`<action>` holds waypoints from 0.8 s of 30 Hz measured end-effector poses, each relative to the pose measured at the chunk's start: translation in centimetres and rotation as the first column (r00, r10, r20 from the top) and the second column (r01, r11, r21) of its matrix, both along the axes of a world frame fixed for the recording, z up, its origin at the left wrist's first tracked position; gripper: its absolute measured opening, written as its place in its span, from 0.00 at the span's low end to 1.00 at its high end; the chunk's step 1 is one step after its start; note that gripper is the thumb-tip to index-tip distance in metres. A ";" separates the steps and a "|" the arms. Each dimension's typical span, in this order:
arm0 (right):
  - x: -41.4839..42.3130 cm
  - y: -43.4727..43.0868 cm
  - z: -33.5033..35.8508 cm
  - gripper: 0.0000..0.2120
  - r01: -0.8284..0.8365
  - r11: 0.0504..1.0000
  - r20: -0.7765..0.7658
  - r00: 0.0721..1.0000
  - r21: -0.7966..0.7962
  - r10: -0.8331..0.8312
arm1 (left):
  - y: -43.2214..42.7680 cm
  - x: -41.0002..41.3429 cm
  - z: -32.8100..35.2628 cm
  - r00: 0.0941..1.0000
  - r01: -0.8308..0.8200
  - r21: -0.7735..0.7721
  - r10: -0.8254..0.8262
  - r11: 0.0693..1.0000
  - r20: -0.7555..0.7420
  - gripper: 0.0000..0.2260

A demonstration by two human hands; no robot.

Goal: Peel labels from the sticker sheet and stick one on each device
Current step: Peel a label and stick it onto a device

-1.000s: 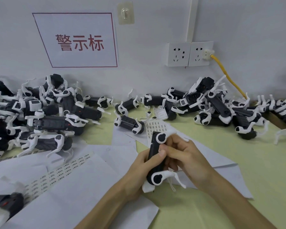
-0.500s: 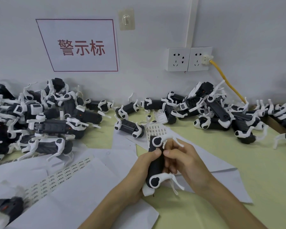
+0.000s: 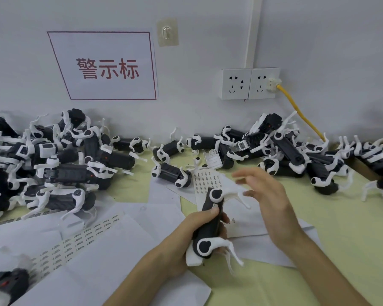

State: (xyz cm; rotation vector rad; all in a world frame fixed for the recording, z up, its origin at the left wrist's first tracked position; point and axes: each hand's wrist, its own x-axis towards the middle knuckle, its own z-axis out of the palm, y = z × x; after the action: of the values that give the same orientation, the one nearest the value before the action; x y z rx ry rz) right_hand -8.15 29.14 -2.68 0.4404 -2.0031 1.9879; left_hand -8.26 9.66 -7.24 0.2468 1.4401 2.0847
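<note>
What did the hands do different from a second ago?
The right hand let go of the device and moved up and away, fingers now spread near the sticker sheet. The left hand still grips the device. The piles of devices stayed put.

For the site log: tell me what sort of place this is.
Probably a labelling station in a factory or assembly workshop: heaps of identical black-and-white devices lie along the wall, sticker sheets are spread on the table, and a printed sign with red characters hangs above.
</note>
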 end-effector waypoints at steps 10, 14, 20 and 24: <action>0.6 0.1 1.1 0.17 -0.278 0.945 0.297 0.929 0.170 0.220 | 0.8 3.2 3.6 0.989 0.147 -0.002 -0.147 0.989 0.008 0.10; 0.3 1.0 1.0 0.15 -0.270 0.952 0.333 0.919 0.145 0.210 | 0.3 1.9 3.0 0.967 0.019 0.223 -0.074 0.975 0.242 0.26; -0.4 2.9 1.1 0.22 -0.206 0.978 0.418 0.887 -0.022 0.196 | -1.3 0.7 3.6 0.969 -0.060 0.310 -0.020 0.949 0.247 0.37; -0.6 4.1 1.2 0.26 -0.164 0.980 0.523 0.830 -0.109 0.197 | -1.5 0.5 3.6 0.907 -0.345 0.276 0.242 0.897 0.345 0.31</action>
State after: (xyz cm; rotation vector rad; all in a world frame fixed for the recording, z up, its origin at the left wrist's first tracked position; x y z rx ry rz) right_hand -8.74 33.24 -1.51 0.0570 -2.2702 2.4963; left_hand -7.80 8.17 -3.60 -0.1752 0.9861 2.4831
